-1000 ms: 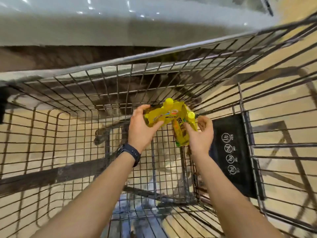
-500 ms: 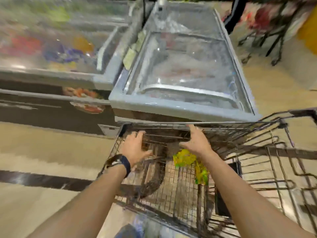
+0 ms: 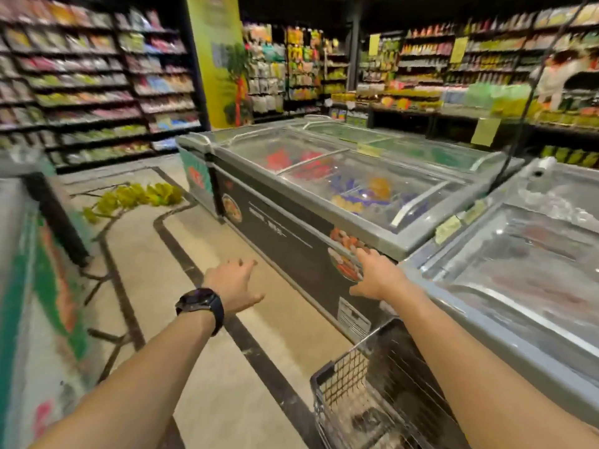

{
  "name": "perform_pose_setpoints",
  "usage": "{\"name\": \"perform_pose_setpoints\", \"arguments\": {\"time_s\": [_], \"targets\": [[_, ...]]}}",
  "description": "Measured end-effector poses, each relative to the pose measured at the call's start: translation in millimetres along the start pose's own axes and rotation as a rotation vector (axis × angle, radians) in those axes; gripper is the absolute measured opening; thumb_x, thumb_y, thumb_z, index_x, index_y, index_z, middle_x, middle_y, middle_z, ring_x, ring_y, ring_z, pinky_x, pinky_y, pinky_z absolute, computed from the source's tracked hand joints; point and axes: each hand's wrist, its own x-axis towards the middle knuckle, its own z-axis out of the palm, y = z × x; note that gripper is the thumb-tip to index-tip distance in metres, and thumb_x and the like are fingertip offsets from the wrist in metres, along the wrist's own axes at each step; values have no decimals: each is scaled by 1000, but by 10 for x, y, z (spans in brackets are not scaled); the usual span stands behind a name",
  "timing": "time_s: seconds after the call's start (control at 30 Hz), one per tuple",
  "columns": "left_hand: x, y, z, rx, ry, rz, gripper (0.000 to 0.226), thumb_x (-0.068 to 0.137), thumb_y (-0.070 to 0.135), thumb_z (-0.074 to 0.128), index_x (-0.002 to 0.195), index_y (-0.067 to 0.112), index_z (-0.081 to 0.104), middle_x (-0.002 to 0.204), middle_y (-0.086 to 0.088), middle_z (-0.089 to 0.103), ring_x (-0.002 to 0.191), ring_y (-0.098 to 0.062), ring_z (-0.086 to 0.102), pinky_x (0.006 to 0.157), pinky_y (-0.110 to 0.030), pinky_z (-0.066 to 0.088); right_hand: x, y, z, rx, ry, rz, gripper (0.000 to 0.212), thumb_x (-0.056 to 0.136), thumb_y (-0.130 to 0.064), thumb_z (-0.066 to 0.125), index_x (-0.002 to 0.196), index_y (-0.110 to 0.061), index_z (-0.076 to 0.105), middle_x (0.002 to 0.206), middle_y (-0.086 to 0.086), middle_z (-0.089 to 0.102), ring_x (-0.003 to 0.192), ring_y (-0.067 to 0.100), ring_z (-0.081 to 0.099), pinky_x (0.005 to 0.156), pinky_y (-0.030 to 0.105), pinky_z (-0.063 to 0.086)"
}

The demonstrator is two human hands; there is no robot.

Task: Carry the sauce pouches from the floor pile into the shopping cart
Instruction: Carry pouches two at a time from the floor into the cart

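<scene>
A pile of yellow sauce pouches (image 3: 136,197) lies on the floor far ahead at the left, beside the end of a chest freezer. The wire shopping cart (image 3: 343,374) shows only its front corner at the bottom right, under my right arm; the pouches inside it are out of sight. My left hand (image 3: 231,285), with a dark watch on the wrist, is stretched forward over the floor, fingers apart and empty. My right hand (image 3: 372,275) is raised in front of the freezer's side, also spread and empty.
A long chest freezer (image 3: 324,189) with glass lids runs along the right of the aisle, and another freezer (image 3: 518,270) stands just behind the cart. A green-sided cabinet (image 3: 29,286) bounds the left. Stocked shelves (image 3: 81,76) line the back. Tiled floor (image 3: 168,254) lies between.
Both hands let go of the yellow pouches in the cart and lifted out empty. My view swung up and left from the cart basket to the aisle and the floor pile.
</scene>
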Motion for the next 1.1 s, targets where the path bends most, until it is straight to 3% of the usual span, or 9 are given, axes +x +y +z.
{"name": "perform_pose_setpoints", "arguments": {"time_s": [0.2, 0.47, 0.8, 1.1], "targets": [[-511, -1270, -257, 12, -1, -268, 76, 83, 69, 55, 145, 31, 33, 138, -6, 50, 121, -28, 53, 94, -40, 50, 409, -1489, -47, -77, -58, -279, 89, 79, -39, 74, 151, -29, 23, 148, 9, 39, 131, 29, 45, 97, 42, 47], [-971, -2563, -440, 35, 10, -428, 77, 86, 63, 56, 150, 29, 29, 142, -4, 46, 125, -26, 50, 97, -39, 48, 668, -3052, 150, -68, -129, -474, 87, 78, -38, 73, 150, -32, 25, 141, 5, 43, 126, 27, 48, 95, 41, 50], [-640, -3408, -379, 41, -42, -542, 79, 86, 66, 54, 151, 30, 27, 143, -7, 45, 127, -29, 50, 97, -41, 49, 1389, -3847, 375, -81, -213, -552, 85, 82, -34, 71, 152, -27, 24, 149, 6, 37, 134, 28, 41, 99, 39, 43], [758, -4033, -387, 18, -48, -612, 70, 87, 64, 54, 143, 27, 34, 135, -7, 50, 121, -28, 52, 94, -41, 51, 3095, -4434, 460, -15, -254, -590, 79, 85, -33, 69, 151, -26, 26, 148, 8, 40, 131, 29, 45, 99, 39, 45]]}}
